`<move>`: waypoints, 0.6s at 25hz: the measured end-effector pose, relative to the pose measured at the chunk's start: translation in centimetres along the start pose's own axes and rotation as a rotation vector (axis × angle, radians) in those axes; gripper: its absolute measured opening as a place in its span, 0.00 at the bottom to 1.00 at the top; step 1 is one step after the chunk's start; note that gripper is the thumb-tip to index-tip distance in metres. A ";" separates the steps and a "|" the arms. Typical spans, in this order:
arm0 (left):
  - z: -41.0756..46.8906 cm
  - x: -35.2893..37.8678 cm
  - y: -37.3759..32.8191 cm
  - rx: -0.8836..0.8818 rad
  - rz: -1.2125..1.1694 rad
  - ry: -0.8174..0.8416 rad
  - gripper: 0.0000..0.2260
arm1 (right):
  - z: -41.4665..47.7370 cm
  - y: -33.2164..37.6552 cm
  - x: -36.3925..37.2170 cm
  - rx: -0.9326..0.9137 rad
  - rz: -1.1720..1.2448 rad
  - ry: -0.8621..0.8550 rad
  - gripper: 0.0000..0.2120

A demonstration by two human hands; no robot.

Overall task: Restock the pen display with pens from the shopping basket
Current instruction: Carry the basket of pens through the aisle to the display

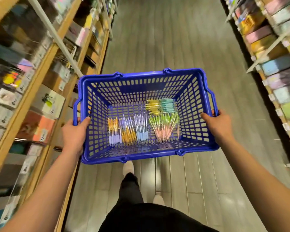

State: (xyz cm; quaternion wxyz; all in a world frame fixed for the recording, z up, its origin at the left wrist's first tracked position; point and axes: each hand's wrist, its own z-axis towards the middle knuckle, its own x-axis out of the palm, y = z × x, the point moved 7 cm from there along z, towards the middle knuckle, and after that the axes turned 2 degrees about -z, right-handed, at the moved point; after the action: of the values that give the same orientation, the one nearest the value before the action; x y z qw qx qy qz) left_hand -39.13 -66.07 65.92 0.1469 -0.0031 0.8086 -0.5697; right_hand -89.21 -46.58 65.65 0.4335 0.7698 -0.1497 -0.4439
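Note:
A blue plastic shopping basket [196,104] is held out in front of me over the aisle floor. My left hand [74,134] grips its left rim, thumb over the edge. My right hand [218,126] grips its right rim the same way. On the basket's bottom lie several bundles of pens [144,124]: purple, orange and blue ones at the left, pink and green ones at the right, yellow and teal ones behind. The view is blurred by motion. No pen display can be picked out.
Wooden shelving [45,67] with boxed goods and price tags runs along the left. More shelves [274,47] with coloured boxes line the right. A grey plank floor [166,39] stretches ahead between them. My legs and shoes [128,168] show below the basket.

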 end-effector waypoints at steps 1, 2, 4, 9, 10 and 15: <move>2.1 1.0 -0.7 0.004 0.004 0.012 0.07 | 1.4 1.0 1.2 0.002 0.003 -0.009 0.12; 4.2 1.9 -1.4 0.005 0.009 0.023 0.07 | 2.8 2.1 2.4 0.005 0.001 -0.020 0.12; 9.0 3.7 -3.2 0.009 0.011 0.035 0.07 | 5.6 4.6 5.3 0.012 0.008 -0.028 0.12; 19.9 6.6 -9.0 0.024 0.031 0.071 0.09 | 11.7 11.8 11.3 0.058 0.031 -0.042 0.19; 22.1 7.3 -10.3 0.032 0.027 0.077 0.09 | 12.9 13.1 12.3 0.076 0.034 -0.057 0.19; 31.1 12.0 -15.4 0.037 0.058 0.124 0.10 | 18.5 18.4 15.5 0.109 0.040 -0.111 0.13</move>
State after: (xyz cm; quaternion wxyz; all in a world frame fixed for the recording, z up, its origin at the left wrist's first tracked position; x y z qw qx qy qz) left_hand -45.60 -102.21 67.78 0.1130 0.0581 0.8053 -0.5791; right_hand -92.70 -76.66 67.59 0.3908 0.7632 -0.2126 -0.4686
